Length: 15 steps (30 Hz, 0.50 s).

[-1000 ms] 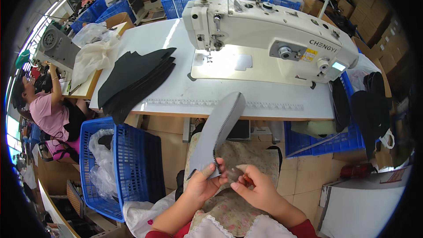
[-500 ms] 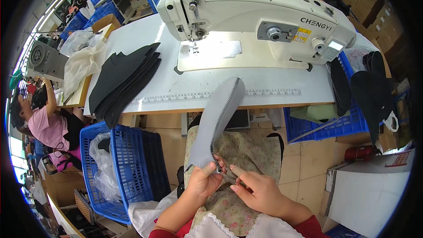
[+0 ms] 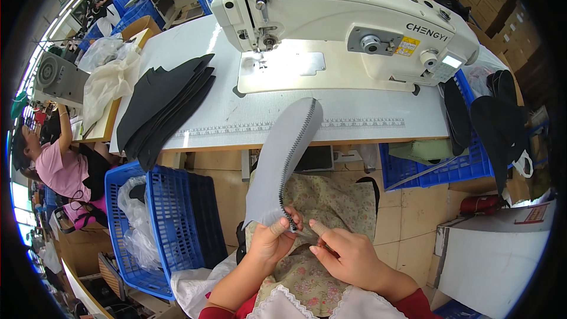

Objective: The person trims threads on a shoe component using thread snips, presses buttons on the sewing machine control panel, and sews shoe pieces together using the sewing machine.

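Note:
A long, curved light grey fabric piece [image 3: 274, 159] with dark zigzag stitching along its right edge stands up from my left hand [image 3: 274, 239]. That hand's thumb and fingers pinch its lower end. Beside it, my right hand [image 3: 348, 254] is closed, with a wrapped thumb or finger. A thin, pale-tipped tool [image 3: 306, 235] juts from it toward the lower end of the stitching; most of this tool is hidden in the fingers, so its kind is unclear. The piece's upper tip overlaps the front edge of the sewing table [image 3: 224, 133].
A white sewing machine [image 3: 331, 23] stands across the table. Black cut pieces [image 3: 168, 100] lie stacked at the left, overhanging the edge. Blue crates flank me: one left [image 3: 150, 230], one right [image 3: 437, 168]. More black pieces [image 3: 499, 124] hang at the right. A person in pink [image 3: 65, 165] works at far left.
The fabric piece has shifted slightly left and up in my left hand's grip. The thin tool from my right hand now shows against its lower end.

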Motion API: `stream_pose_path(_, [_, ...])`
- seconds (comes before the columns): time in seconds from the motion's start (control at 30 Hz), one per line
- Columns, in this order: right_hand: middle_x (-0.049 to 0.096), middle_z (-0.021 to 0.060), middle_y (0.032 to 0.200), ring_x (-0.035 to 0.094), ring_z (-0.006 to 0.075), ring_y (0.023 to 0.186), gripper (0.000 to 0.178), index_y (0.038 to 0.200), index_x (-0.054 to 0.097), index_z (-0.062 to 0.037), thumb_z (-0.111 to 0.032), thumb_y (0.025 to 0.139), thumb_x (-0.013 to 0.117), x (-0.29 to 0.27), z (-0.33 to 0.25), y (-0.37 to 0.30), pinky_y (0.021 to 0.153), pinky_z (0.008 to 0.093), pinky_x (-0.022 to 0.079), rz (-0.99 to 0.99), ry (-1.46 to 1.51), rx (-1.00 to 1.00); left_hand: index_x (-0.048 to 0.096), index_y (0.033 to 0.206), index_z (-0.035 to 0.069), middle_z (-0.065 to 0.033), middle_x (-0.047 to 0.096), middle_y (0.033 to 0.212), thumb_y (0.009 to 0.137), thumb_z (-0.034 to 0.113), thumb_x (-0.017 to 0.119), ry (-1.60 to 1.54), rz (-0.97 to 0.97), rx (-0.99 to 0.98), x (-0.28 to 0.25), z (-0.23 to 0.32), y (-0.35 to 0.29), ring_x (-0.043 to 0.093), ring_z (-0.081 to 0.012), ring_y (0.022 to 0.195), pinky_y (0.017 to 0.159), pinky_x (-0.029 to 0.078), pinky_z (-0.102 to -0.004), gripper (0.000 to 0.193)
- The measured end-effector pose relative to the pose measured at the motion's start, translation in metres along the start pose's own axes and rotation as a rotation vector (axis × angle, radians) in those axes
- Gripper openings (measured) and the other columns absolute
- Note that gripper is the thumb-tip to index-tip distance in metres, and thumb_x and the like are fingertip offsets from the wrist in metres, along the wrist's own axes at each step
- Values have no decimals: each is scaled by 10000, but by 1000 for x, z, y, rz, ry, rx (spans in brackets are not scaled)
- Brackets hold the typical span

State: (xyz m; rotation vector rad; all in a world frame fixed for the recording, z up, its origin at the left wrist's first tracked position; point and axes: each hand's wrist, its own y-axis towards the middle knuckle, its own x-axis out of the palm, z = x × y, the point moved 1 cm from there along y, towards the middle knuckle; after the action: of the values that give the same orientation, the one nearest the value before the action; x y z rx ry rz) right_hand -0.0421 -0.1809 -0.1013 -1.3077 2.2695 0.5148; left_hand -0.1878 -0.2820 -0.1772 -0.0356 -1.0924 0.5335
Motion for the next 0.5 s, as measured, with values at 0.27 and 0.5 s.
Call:
stream_pose_path(0.27, [609,61,728,587,174,553,434,1229,589,-30,-130,822,703,-2,-2,0,506,290,485,9,-38,5,589,1022,61,-73,585,911,787,184,758,57,2,33,0,-1,0,546,-227,907,807,441,-361,314])
stream_pose_path(0.5, [601,61,719,579,173,544,432,1230,588,-31,-134,826,701,-4,-4,-1,504,291,482,1,-57,12,587,1024,54,-77,585,911,787,183,759,65,-2,45,-1,-1,0,550,-230,901,807,441,-364,320])
